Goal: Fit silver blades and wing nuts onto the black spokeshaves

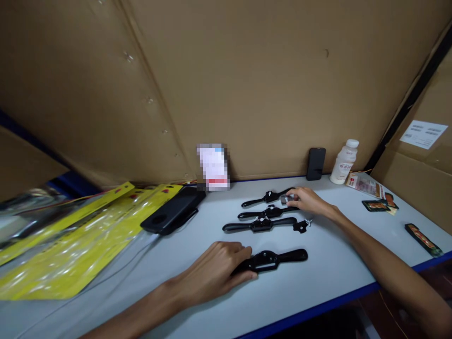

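My left hand (226, 263) grips one handle of a black spokeshave (270, 260) that lies low over the table; its slot shows bare metal-free body. Farther back, my right hand (305, 200) pinches a small grey metal blade (285, 200). Under and beside that hand lie three more black spokeshaves: a far one (270, 195), a middle one (270, 212) and a near one (261, 224). Right of the near one is a loose black cap plate (301, 227), with small silver screws (309, 222) by it.
Yellow plastic packages (95, 240) and a black power bank (173, 212) with a cable occupy the left. At the back stand a blurred phone-like screen (213, 167), a black phone (316, 164) and a bottle (344, 162). Small cards (375, 205) and a dark packet (423, 239) lie right.
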A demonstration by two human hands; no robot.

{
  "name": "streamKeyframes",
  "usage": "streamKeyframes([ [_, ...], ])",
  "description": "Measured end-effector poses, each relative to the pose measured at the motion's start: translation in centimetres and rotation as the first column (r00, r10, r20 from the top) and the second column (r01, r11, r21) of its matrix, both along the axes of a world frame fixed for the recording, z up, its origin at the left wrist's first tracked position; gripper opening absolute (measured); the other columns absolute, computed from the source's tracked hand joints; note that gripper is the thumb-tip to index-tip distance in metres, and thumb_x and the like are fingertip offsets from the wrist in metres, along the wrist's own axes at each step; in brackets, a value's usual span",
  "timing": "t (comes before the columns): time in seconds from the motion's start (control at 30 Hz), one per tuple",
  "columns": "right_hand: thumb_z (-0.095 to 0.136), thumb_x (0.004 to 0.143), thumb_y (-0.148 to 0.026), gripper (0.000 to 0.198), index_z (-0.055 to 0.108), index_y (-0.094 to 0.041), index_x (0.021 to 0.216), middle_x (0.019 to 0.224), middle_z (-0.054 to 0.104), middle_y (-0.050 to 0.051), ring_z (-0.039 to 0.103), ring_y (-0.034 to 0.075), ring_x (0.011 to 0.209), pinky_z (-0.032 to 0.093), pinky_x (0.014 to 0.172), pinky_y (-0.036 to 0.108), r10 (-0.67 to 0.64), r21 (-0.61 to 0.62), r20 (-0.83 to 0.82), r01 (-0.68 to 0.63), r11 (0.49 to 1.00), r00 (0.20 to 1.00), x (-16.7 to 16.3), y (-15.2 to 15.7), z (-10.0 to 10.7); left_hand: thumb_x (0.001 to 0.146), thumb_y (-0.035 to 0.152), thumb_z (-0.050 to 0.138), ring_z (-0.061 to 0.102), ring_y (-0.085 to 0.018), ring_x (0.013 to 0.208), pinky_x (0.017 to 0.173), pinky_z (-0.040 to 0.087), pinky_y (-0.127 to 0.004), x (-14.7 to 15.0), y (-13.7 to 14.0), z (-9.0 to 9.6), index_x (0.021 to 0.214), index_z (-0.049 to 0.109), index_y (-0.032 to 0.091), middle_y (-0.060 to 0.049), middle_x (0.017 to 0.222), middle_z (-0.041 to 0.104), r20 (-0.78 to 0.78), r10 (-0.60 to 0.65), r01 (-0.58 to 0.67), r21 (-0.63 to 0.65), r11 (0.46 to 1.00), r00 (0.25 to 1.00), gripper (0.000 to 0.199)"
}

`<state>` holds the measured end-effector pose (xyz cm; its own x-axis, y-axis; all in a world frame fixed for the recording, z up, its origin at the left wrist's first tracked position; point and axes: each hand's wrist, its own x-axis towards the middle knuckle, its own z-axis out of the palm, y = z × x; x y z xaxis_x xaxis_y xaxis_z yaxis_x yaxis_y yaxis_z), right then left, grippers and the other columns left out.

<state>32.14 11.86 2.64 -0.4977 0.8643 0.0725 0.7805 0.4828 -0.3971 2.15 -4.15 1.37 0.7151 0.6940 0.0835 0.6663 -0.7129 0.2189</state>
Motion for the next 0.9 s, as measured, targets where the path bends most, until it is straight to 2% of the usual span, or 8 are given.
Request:
streamKeyframes([
  [0.13,0.081,0.085,-0.028,0.038,0.07,-0.018,0.12,0.088,0.07,0.004,0.061,0.02,0.08,0.039,0.071,0.029,-0.016,-0.099,-0.035,0.013,0.995,0.999,-0.4,0.8,-0.5,0.107,0.057,0.041,0.056,-0.018,0.059,0.056,0.029,-0.031,-0.1,0.0,0.2,0.083,0.057,0.02,-0.002,0.072,0.062,0.011,-0.011,0.011,-0.004,1.0,1.0,0.047],
  [0.23,0.085,0.078,-0.027,0.032,0.067,-0.017,0.102,0.084,0.066,0.002,0.056,0.017,0.074,0.036,0.064,0.027,-0.065,-0.204,-0.074,0.048,0.978,0.995,-0.5,1.2,-0.4,0.107,0.056,0.043,0.056,-0.018,0.059,0.056,0.029,-0.031,-0.1,0.0,0.1,0.083,0.056,0.02,-0.002,0.072,0.061,0.007,-0.013,0.013,0.005,1.0,1.0,0.045],
  [0.37,0.09,0.065,-0.02,0.039,0.057,-0.019,0.086,0.084,0.062,-0.001,0.053,0.015,0.074,0.035,0.061,0.025,-0.103,-0.241,-0.163,0.062,0.969,0.981,-0.4,1.1,-0.5,0.107,0.056,0.045,0.058,-0.019,0.061,0.056,0.03,-0.031,-0.1,0.0,-0.2,0.084,0.055,0.02,-0.003,0.075,0.063,-0.025,-0.005,0.005,0.011,1.0,1.0,0.044],
  [0.43,0.087,0.064,-0.014,0.039,0.056,-0.02,0.086,0.078,0.06,-0.003,0.053,0.014,0.07,0.036,0.06,0.025,-0.136,-0.252,-0.225,0.078,0.964,0.965,-0.2,0.9,-0.4,0.107,0.055,0.046,0.059,-0.019,0.062,0.057,0.032,-0.031,-0.1,0.0,-0.3,0.087,0.054,0.02,-0.003,0.077,0.065,-0.02,0.002,-0.002,-0.003,1.0,1.0,0.04],
  [0.53,0.078,0.069,-0.009,0.03,0.059,-0.018,0.09,0.07,0.06,-0.003,0.053,0.014,0.063,0.037,0.057,0.026,-0.195,-0.297,-0.33,0.094,0.95,0.923,0.2,0.4,0.4,0.106,0.049,0.051,0.063,-0.019,0.067,0.06,0.037,-0.03,-0.3,-0.1,-0.3,0.102,0.053,0.021,-0.002,0.084,0.068,0.05,0.011,-0.008,-0.059,0.998,0.999,0.028],
  [0.67,0.071,0.079,-0.017,0.015,0.063,-0.017,0.091,0.066,0.063,-0.002,0.053,0.012,0.054,0.043,0.051,0.025,-0.151,-0.36,-0.486,-0.04,0.932,0.861,-0.3,-1.7,2.5,0.105,0.034,0.051,0.064,-0.019,0.073,0.066,0.042,-0.031,-0.7,-0.1,0.2,0.112,0.05,0.022,-0.001,0.09,0.069,0.104,0.002,0.01,-0.114,0.993,0.995,0.014],
  [0.77,0.07,0.082,-0.021,0.01,0.064,-0.017,0.089,0.063,0.063,-0.003,0.058,0.012,0.054,0.048,0.051,0.024,-0.087,-0.444,-0.573,-0.22,0.869,0.815,-1.9,-4.5,3.4,0.107,0.03,0.046,0.064,-0.019,0.075,0.067,0.043,-0.031,-0.7,0.0,0.6,0.106,0.053,0.022,-0.002,0.091,0.068,0.061,-0.03,0.037,-0.117,0.992,0.998,0.011],
  [0.9,0.069,0.083,-0.019,0.006,0.063,-0.018,0.081,0.064,0.064,-0.002,0.061,0.011,0.053,0.053,0.053,0.024,-0.055,-0.539,-0.609,-0.362,0.76,0.791,-4.5,-8.0,2.5,0.111,0.033,0.039,0.06,-0.018,0.069,0.063,0.04,-0.031,-0.5,0.0,0.7,0.096,0.053,0.02,-0.003,0.086,0.066,-0.001,-0.044,0.043,-0.078,0.996,0.999,0.024],
])
